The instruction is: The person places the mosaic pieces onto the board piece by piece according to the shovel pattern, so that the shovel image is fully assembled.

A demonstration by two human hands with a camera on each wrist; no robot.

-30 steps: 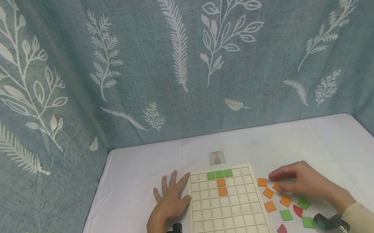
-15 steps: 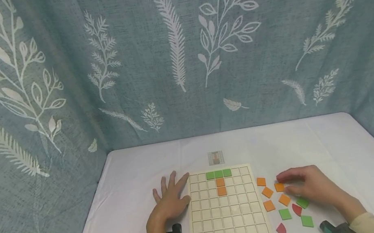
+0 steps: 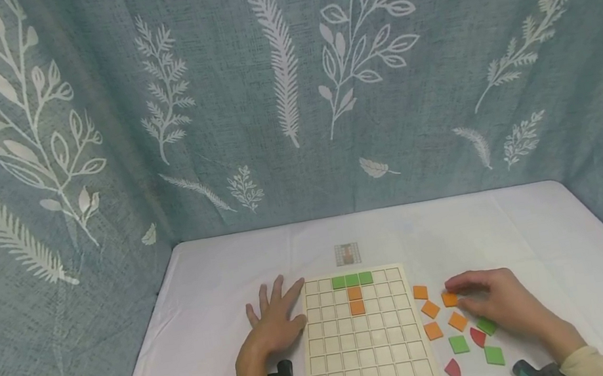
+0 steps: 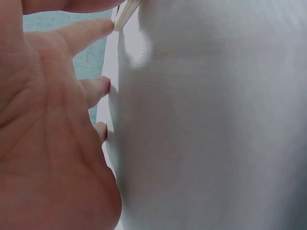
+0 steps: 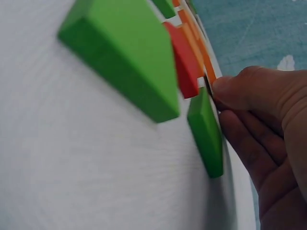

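A pale wooden grid board lies on the white table, with several green square tiles in its top row and two orange square tiles below them. My left hand rests at the board's left edge, fingers spread, index fingertip and thumb touching it; the left wrist view shows my open palm. Right of the board, my right hand pinches a loose orange tile between thumb and fingers, low over the table. In the right wrist view the thumb meets an orange edge; the fingertips are partly hidden.
More loose orange tiles, green tiles and red quarter-round pieces lie between board and right hand. A small printed pattern card lies beyond the board. A blue-green leaf-patterned curtain stands behind the table.
My right hand has shifted slightly right and nearer me, and the orange tile at its fingertips is turned straighter and more visible. My left hand stays at the board's edge.
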